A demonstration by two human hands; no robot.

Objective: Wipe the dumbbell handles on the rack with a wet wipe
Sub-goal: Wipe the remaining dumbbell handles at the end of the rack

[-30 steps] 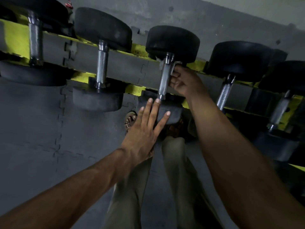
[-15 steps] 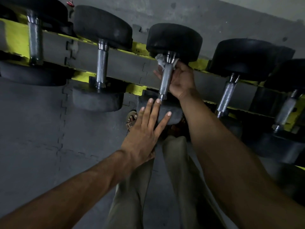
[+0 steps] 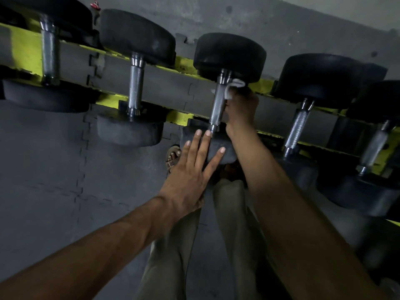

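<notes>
Head view, mid-wipe on the middle dumbbell handle (image 3: 217,102) of the yellow rack (image 3: 179,116): right hand (image 3: 240,107) pinching the wet wipe (image 3: 232,88) against the handle's far end, left hand (image 3: 190,169) flat, fingers spread, on the near weight head (image 3: 216,146). Next, probably: drag down the knurling, then move along.

The yellow rack (image 3: 25,50) before me holds five dumbbells in a row, from the leftmost (image 3: 49,55) to the rightmost (image 3: 373,148). Each lies across the two rails, its steel handle bridging the gap and a black head at either end. Grey interlocking floor mats (image 3: 54,169) lie beneath.
</notes>
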